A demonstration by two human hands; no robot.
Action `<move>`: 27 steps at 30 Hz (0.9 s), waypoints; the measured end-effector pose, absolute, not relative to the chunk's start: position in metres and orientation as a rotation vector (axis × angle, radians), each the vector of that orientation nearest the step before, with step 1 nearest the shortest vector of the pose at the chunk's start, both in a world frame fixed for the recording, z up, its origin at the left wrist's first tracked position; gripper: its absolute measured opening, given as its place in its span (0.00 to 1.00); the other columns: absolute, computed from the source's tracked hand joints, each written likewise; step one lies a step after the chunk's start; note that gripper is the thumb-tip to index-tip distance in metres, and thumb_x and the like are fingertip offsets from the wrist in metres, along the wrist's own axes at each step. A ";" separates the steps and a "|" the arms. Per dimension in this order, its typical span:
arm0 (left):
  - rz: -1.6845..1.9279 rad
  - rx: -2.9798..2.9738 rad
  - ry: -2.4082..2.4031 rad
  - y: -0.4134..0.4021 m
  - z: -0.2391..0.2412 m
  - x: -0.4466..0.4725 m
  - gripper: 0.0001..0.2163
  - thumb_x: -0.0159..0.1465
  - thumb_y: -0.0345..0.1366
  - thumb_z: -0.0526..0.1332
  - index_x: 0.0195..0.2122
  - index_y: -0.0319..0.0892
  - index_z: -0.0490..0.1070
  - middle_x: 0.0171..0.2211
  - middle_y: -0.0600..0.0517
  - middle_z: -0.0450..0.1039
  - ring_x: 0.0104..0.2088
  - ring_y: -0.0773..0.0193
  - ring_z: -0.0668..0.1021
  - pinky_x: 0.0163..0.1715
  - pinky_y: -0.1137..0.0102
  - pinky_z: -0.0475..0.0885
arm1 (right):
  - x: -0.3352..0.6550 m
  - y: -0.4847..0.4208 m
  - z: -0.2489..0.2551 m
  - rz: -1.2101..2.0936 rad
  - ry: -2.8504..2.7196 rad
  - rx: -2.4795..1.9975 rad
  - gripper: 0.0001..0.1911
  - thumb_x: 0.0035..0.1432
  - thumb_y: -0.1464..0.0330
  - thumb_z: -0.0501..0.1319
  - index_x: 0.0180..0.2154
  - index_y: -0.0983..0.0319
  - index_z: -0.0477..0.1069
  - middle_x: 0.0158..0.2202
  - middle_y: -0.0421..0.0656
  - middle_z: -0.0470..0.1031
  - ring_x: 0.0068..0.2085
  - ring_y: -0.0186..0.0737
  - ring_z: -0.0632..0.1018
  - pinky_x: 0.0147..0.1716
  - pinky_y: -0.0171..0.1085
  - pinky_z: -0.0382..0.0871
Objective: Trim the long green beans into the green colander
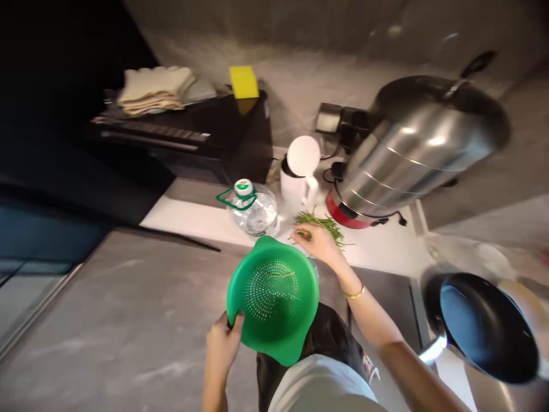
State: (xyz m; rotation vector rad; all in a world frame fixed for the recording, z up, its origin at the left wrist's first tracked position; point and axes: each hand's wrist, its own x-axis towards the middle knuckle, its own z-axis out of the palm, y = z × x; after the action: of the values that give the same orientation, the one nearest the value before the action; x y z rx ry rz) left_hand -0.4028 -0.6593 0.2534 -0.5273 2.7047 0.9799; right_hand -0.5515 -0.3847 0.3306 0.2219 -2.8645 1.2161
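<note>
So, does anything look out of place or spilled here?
No obvious spill or damage. Mildly odd: the white jug stands with its lid open, and green stems lie loose on the counter, strewn rather than gathered, by the right hand.

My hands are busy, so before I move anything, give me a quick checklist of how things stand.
1. Left hand gripping the green colander by its rim: ok.
2. Colander's open side facing up: ok.
3. Colander free of bits: not ok, a thin strand lies inside.
4. Right hand at the green stems on the white counter: ok. How firmly it pinches any: cannot tell.
5. Clear bottle capped: ok, the cap is on.
6. White jug closed: not ok, its lid is raised.
</note>
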 end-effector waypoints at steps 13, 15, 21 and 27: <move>0.987 0.571 2.293 -0.428 0.252 -0.525 0.11 0.59 0.38 0.54 0.22 0.41 0.66 0.17 0.51 0.68 0.23 0.62 0.74 0.25 0.71 0.62 | -0.393 -0.164 0.264 1.210 -2.483 -1.100 0.26 0.58 0.52 0.53 0.48 0.65 0.71 0.37 0.48 0.78 0.33 0.40 0.77 0.34 0.35 0.69; 1.008 0.521 2.233 -0.380 0.238 -0.525 0.10 0.60 0.36 0.55 0.23 0.40 0.67 0.17 0.50 0.68 0.22 0.61 0.74 0.25 0.71 0.62 | -0.400 -0.123 0.256 1.041 -2.590 -1.207 0.27 0.57 0.52 0.54 0.48 0.64 0.71 0.37 0.49 0.78 0.34 0.41 0.78 0.35 0.35 0.68; 1.141 0.360 2.210 -0.255 0.202 -0.528 0.09 0.62 0.35 0.54 0.32 0.36 0.71 0.28 0.42 0.75 0.31 0.58 0.79 0.28 0.70 0.66 | -0.416 -0.024 0.220 0.773 -2.800 -1.401 0.26 0.57 0.60 0.57 0.55 0.64 0.65 0.37 0.50 0.79 0.39 0.46 0.79 0.37 0.36 0.68; 1.344 0.153 2.001 -0.198 0.183 -0.532 0.13 0.61 0.42 0.58 0.35 0.34 0.71 0.29 0.42 0.75 0.29 0.58 0.79 0.29 0.70 0.69 | -0.429 0.025 0.213 0.683 -2.734 -1.446 0.26 0.57 0.70 0.53 0.58 0.66 0.61 0.44 0.57 0.76 0.45 0.52 0.77 0.43 0.43 0.67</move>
State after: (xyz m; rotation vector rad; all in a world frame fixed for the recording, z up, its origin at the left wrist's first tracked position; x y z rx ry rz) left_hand -0.5318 -0.1978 0.1830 0.1532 2.0007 1.3439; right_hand -0.4292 0.0252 0.2128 -1.4459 -2.7340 0.6826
